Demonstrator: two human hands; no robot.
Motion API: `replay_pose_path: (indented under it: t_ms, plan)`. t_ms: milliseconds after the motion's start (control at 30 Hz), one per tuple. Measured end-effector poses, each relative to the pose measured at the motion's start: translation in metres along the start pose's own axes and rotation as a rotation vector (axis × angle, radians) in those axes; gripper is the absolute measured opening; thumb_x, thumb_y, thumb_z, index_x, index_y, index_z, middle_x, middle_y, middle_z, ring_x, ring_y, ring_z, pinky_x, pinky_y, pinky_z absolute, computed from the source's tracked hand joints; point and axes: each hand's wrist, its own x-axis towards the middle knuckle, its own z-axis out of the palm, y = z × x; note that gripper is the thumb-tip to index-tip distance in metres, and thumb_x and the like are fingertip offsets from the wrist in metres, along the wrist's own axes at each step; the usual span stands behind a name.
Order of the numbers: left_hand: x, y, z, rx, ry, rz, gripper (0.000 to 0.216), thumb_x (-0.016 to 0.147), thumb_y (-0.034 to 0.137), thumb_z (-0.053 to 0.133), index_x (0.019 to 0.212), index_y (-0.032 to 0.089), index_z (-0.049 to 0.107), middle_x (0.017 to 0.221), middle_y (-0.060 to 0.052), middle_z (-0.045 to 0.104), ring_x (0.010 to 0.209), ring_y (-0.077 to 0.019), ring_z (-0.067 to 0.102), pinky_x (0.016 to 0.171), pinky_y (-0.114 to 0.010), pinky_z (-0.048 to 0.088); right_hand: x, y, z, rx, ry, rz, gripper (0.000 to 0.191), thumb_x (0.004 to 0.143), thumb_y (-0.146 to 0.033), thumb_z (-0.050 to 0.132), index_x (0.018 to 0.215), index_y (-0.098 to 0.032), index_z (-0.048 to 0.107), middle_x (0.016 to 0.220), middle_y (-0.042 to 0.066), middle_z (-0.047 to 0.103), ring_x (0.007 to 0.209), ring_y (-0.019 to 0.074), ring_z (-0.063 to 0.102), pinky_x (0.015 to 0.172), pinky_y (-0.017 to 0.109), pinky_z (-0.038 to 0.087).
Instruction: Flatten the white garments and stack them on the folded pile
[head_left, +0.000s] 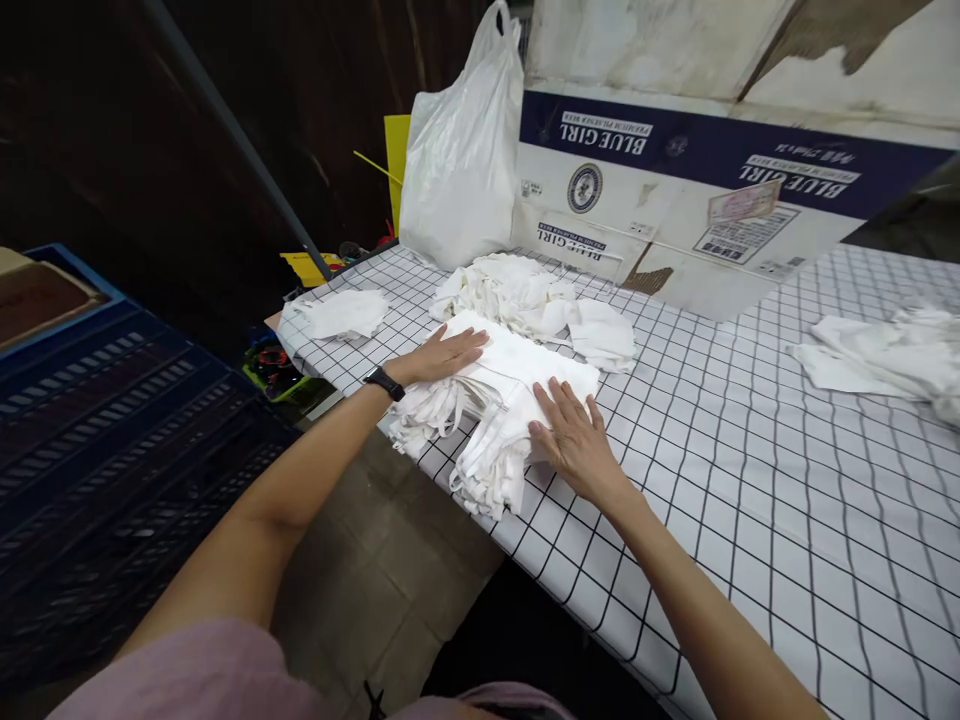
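Observation:
A neat stack of folded white cloth pieces (517,385) lies at the near edge of the table with a black-grid white cover (750,480), its straps hanging over the edge. My left hand (442,355), a black watch on its wrist, lies flat on the stack's left side with fingers stretched out. Resting flat on the stack's right end is my right hand (574,435), fingers slightly spread. Neither hand grips anything. Just behind the stack sits a loose heap of white cloth pieces (525,295).
A white plastic bag (465,150) and a flattened "Blue Girl" cardboard box (675,200) stand at the back. One small white cloth (341,313) lies at the table's left corner, another heap (892,360) at far right. Blue plastic crates (97,420) stand to my left.

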Motion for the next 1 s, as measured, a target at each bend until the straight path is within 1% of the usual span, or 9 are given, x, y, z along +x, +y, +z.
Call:
replay_pose_path:
  t_ms: [67,167,300,400,467,567,700,833,1000]
  plan:
    - [0.001,0.003,-0.004,-0.01,0.012,-0.021,0.067,0.105,0.063,0.02,0.165,0.032,0.025,0.173,-0.001,0.019,0.163,-0.0231,0.011,0.13,-0.053,-0.008,0.0,0.0,-0.009,0.052,-0.008,-0.01,0.063,0.109,-0.057,0.021,0.165,-0.03,0.032,0.172,0.008,0.026,0.16,0.0272,0.02,0.128,0.061,0.009]
    - [0.001,0.013,-0.002,0.007,0.201,-0.012,0.067,0.105,0.062,0.024,0.163,0.029,0.032,0.172,-0.003,0.024,0.163,-0.0239,0.015,0.131,-0.052,0.0,0.004,0.012,-0.023,0.142,0.118,0.018,0.057,0.11,-0.054,0.022,0.155,-0.03,0.047,0.166,0.008,0.041,0.155,0.0278,0.034,0.127,0.06,0.016]
    - [-0.01,0.044,0.01,0.053,0.46,0.129,0.057,0.103,0.059,0.039,0.145,0.025,0.058,0.161,-0.008,0.047,0.154,-0.0256,0.037,0.129,-0.048,0.025,0.025,0.055,-0.035,0.22,0.367,0.17,0.047,0.107,-0.042,0.036,0.138,-0.019,0.062,0.146,0.016,0.059,0.136,0.0295,0.055,0.112,0.049,0.044]
    - [-0.012,0.076,0.014,0.064,0.504,0.282,0.047,0.103,0.052,0.044,0.134,0.024,0.066,0.152,-0.01,0.057,0.144,-0.0261,0.049,0.122,-0.046,0.039,0.048,0.095,-0.037,0.17,0.351,0.317,0.045,0.099,-0.026,0.043,0.138,-0.011,0.06,0.144,0.022,0.056,0.123,0.0327,0.06,0.1,0.049,0.051]
    - [-0.001,0.098,0.013,0.092,0.462,0.352,0.041,0.104,0.047,0.046,0.131,0.023,0.067,0.146,-0.01,0.062,0.14,-0.0266,0.052,0.119,-0.046,0.043,0.061,0.116,-0.035,0.151,0.322,0.352,0.047,0.094,-0.022,0.048,0.137,-0.009,0.06,0.146,0.025,0.053,0.124,0.0369,0.057,0.099,0.053,0.05]
    - [0.042,0.131,0.011,0.203,0.307,0.377,0.037,0.103,0.038,0.048,0.132,0.022,0.066,0.139,-0.011,0.066,0.133,-0.0288,0.056,0.115,-0.048,0.044,0.074,0.132,-0.029,0.144,0.296,0.355,0.048,0.09,-0.023,0.057,0.136,-0.01,0.06,0.144,0.025,0.053,0.129,0.039,0.052,0.103,0.054,0.047]
    - [0.123,0.158,0.02,0.342,0.014,0.227,0.038,0.093,0.024,0.058,0.13,0.021,0.067,0.14,-0.015,0.064,0.132,-0.0324,0.056,0.11,-0.048,0.046,0.077,0.135,-0.023,0.138,0.289,0.372,0.038,0.089,-0.02,0.057,0.125,-0.013,0.065,0.132,0.021,0.06,0.123,0.0361,0.054,0.1,0.049,0.047]
    - [0.181,0.167,0.038,0.329,-0.069,0.136,0.029,0.072,0.015,0.074,0.102,0.018,0.075,0.121,-0.019,0.072,0.117,-0.0373,0.065,0.097,-0.05,0.052,0.076,0.137,-0.029,0.191,0.305,0.396,0.018,0.084,-0.01,0.053,0.093,-0.016,0.068,0.11,0.017,0.066,0.108,0.0302,0.059,0.089,0.041,0.049]
    - [0.202,0.165,0.044,0.203,-0.043,0.126,0.016,0.061,0.01,0.075,0.074,0.019,0.07,0.096,-0.013,0.075,0.1,-0.0328,0.069,0.085,-0.042,0.054,0.078,0.145,-0.058,0.394,0.354,0.427,0.009,0.081,-0.013,0.055,0.078,-0.02,0.06,0.086,0.006,0.067,0.086,0.0217,0.06,0.082,0.036,0.048]
